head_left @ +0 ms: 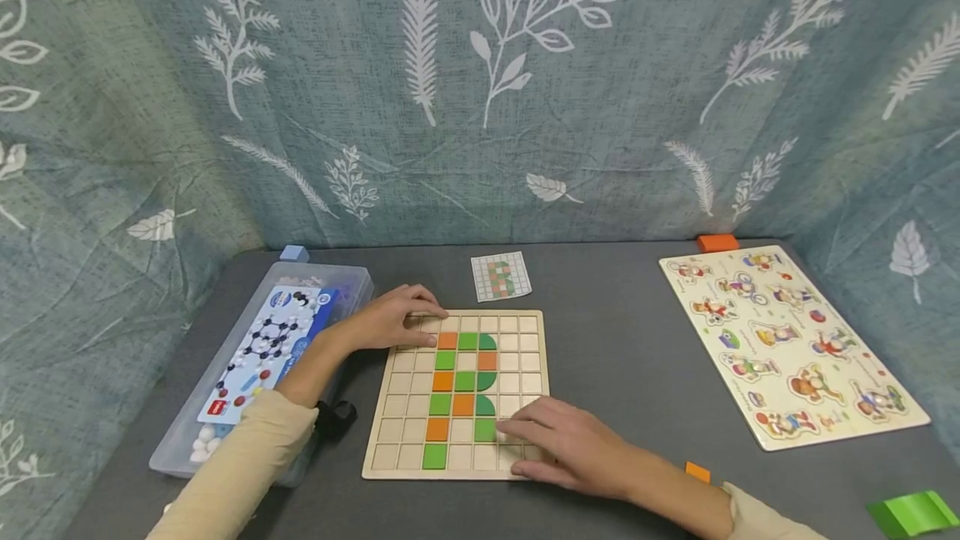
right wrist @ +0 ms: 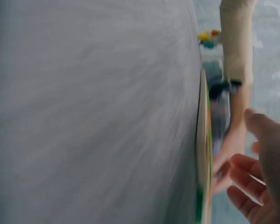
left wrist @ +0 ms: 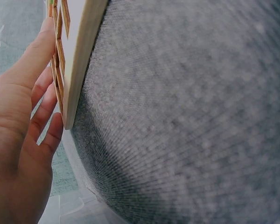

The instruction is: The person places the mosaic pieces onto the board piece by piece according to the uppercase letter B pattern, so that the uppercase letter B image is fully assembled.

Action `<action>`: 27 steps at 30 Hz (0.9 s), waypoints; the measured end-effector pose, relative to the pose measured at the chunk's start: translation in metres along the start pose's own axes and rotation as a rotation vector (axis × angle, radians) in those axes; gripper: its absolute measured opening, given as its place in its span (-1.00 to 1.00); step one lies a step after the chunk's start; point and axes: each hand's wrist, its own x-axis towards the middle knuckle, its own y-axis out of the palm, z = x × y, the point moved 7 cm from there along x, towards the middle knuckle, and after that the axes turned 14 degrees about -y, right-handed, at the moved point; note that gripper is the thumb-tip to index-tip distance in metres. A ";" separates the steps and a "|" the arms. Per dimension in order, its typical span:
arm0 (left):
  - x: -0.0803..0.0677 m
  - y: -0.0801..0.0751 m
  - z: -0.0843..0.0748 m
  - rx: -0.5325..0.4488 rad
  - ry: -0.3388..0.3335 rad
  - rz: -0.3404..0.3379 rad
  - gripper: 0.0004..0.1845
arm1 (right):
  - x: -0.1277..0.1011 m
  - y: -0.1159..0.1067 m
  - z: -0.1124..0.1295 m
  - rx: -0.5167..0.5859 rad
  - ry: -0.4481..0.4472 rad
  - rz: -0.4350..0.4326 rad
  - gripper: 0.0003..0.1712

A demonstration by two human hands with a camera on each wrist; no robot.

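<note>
Grey table (head_left: pixel 622 340) holds a wooden grid board (head_left: pixel 457 394). Left hand (head_left: pixel 393 319) rests flat at its 11 o'clock corner. Right hand (head_left: pixel 573 444) lies flat, fingers spread, at 5 o'clock.

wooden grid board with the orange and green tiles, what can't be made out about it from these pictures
- Head view: the right hand covers the wooden grid board's lower right cells, so any tile under its fingers is hidden.
- Head view: the small pattern card behind the board is too small to read.
- Left wrist view: only the board's edge shows beside the left hand.
- Right wrist view: blurred, with the board edge-on.
</note>
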 end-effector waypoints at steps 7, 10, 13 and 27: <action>0.000 0.001 0.000 0.012 -0.016 0.002 -0.56 | -0.077 -0.038 -0.017 0.144 0.251 -0.065 -0.34; 0.001 0.001 0.001 0.010 -0.016 0.000 -0.56 | -0.107 -0.052 -0.019 0.126 0.333 -0.071 -0.37; 0.000 -0.001 0.001 0.013 -0.008 -0.002 -0.56 | -0.133 -0.061 -0.020 0.095 0.403 -0.067 -0.37; -0.001 0.001 0.002 -0.003 -0.029 0.008 -0.55 | -0.176 -0.073 -0.013 0.144 0.454 -0.031 -0.35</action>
